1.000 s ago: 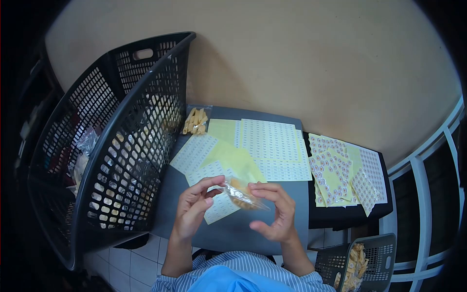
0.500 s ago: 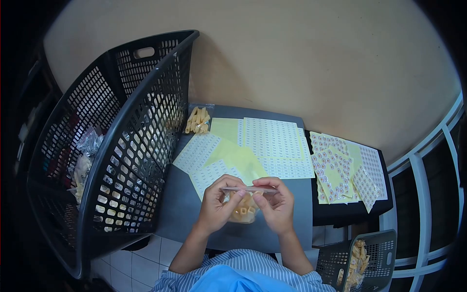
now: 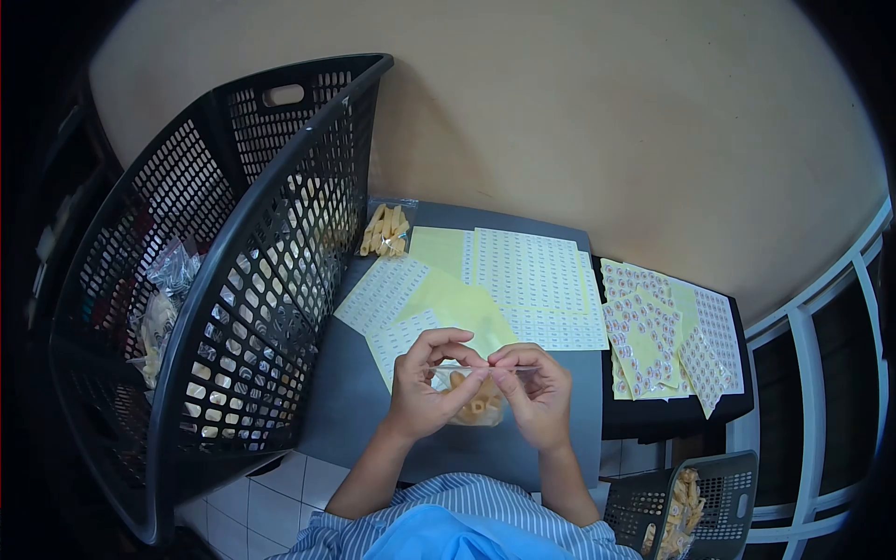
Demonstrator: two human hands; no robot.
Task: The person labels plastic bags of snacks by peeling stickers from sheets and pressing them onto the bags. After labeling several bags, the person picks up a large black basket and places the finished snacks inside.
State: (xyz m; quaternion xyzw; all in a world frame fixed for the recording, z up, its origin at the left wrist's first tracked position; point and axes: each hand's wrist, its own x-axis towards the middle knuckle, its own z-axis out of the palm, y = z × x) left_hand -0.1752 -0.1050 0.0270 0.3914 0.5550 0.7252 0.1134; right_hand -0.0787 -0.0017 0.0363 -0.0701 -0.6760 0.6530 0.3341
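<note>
Between my two hands, over the front of the grey table [image 3: 350, 411], is a clear plastic bag [image 3: 480, 411] with pale tan, tube-shaped snack pieces inside. My left hand [image 3: 431, 387] pinches the bag's top edge near its middle with thumb and fingertips. Right beside it, my right hand [image 3: 534, 392] pinches the same edge, so the fingertips of both hands nearly meet. The bag's lower part hangs below the thumbs. Just beyond my hands lie sticker sheets [image 3: 532, 271] with small printed labels and yellow backing paper [image 3: 453, 303].
A large black plastic basket [image 3: 271, 187] with filled bags stands at the left. Another snack bag [image 3: 385, 231] lies at the table's back left. Round-sticker sheets [image 3: 649, 331] cover a black surface [image 3: 644, 420] at the right. Below it is a smaller basket [image 3: 737, 485] holding snack bags.
My left hand's fingers have slid inward along the bag's top edge to the middle, near the right fingertips. The whole view has shifted slightly.
</note>
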